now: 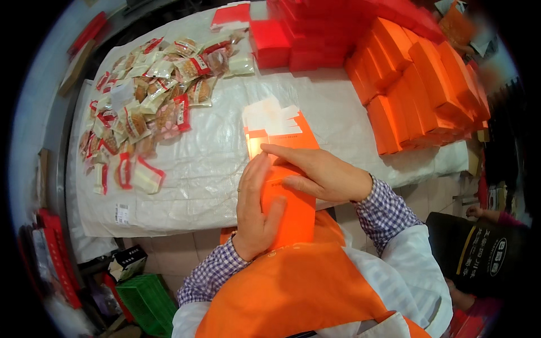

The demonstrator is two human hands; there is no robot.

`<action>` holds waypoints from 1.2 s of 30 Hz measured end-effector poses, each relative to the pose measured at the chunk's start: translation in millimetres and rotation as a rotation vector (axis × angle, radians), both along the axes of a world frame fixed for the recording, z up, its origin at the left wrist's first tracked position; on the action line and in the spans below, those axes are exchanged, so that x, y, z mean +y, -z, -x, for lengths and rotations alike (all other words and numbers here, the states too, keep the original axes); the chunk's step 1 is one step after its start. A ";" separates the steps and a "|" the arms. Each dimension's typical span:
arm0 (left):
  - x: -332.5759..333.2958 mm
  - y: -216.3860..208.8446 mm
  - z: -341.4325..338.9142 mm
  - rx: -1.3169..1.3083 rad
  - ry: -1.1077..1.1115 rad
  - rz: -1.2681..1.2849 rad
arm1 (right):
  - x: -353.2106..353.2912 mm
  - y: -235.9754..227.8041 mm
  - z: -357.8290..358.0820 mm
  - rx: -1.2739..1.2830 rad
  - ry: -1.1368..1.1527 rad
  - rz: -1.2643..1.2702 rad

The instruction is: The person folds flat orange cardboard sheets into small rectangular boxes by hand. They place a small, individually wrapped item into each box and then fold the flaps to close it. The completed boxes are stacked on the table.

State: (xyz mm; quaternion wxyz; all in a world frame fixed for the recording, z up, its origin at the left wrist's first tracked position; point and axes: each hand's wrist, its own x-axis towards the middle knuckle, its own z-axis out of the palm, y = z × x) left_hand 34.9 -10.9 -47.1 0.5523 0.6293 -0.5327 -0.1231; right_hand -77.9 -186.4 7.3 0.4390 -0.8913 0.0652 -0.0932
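An orange folding carton [293, 217] lies lengthwise at the table's near edge, its lower end close to my apron. White flaps [271, 115] stick out at its far end. My left hand [256, 205] rests along the carton's left side, fingers stretched forward and thumb apart on the top face. My right hand [318, 173] reaches across the top from the right, its fingers extended and thumb apart. The fingertips of both hands come close together near the carton's far left corner. Whether anything is inside the carton cannot be seen.
Packaged baked goods [160, 84] lie heaped on the white-covered table [197, 169] at the left. Stacked orange cartons [406, 84] stand at the right, red boxes [304, 34] behind. A green crate [147, 304] sits at lower left. Another person's hand [476, 212] shows at the right.
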 end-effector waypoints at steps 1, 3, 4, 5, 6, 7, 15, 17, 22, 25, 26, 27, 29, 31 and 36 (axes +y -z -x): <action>-0.4 -1.6 -1.8 0.055 -0.021 -0.009 | -3.4 -2.9 -4.8 0.124 -0.061 -0.136; 4.1 -3.7 -5.6 0.164 -0.063 -0.024 | -13.2 2.7 -5.7 0.073 0.008 -0.030; 8.3 -1.6 -10.5 0.111 -0.176 0.008 | -20.5 9.4 -7.1 0.044 0.038 0.022; 14.2 2.9 -17.4 0.062 -0.278 0.045 | -27.2 13.9 -6.8 0.012 0.186 -0.128; 21.3 7.5 -23.8 0.014 -0.379 0.083 | -33.3 19.1 -6.3 -0.022 0.334 -0.280; 30.7 11.9 -29.0 -0.100 -0.449 0.139 | -38.2 25.6 -8.7 -0.062 0.478 -0.433; 50.4 57.7 -16.6 0.670 -0.262 -0.067 | 50.6 89.9 -43.9 -0.299 0.497 -0.385; 51.9 77.5 -18.5 0.743 -0.451 0.028 | 76.3 97.5 -39.2 -0.216 0.416 -0.527; 61.0 51.9 -47.7 0.612 -0.314 -0.003 | 61.9 80.5 -40.5 -0.160 0.186 -0.103; 61.8 39.1 -46.5 0.530 -0.191 -0.083 | 51.0 66.4 -56.5 -0.121 0.112 0.026; 61.0 35.9 -45.4 0.532 -0.171 -0.108 | 54.2 66.0 -60.7 -0.104 0.114 -0.019; 60.3 35.0 -43.6 0.533 -0.153 -0.132 | 58.5 68.2 -62.2 -0.092 0.139 -0.054; 53.6 40.2 -35.3 0.659 -0.280 0.052 | 66.5 75.6 -72.2 -0.081 0.164 -0.124; 55.5 42.8 -36.7 0.732 -0.348 0.119 | 77.1 83.0 -81.9 -0.087 0.215 -0.231; 80.6 55.4 -53.0 0.677 -0.416 0.056 | 81.8 82.1 -112.0 -0.021 0.047 -0.296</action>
